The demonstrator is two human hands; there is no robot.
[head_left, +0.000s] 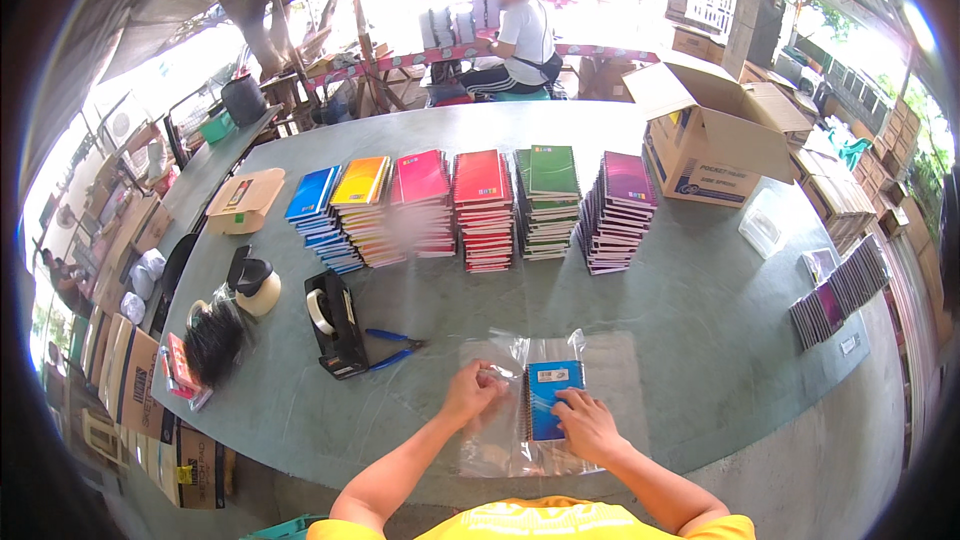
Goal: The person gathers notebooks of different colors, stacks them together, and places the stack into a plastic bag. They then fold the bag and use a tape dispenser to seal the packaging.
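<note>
Our left hand [472,390] pinches the open edge of a clear plastic bag [500,420] lying flat at the near edge of the grey table [700,340], while our right hand [590,425] presses with closed fingers on a blue spiral notebook [550,400] lying partly inside the bag; a small white label sits near its top. Beyond, we see six stacks of notebooks [480,205] in a row, blue, yellow, pink, red, green and purple from left to right. An open cardboard box [715,135] with a blue printed panel stands at the far right. A black tape dispenser [335,325] and blue-handled pliers [395,348] lie to the left of the bag. A seated person [520,40] works at a far table.
</note>
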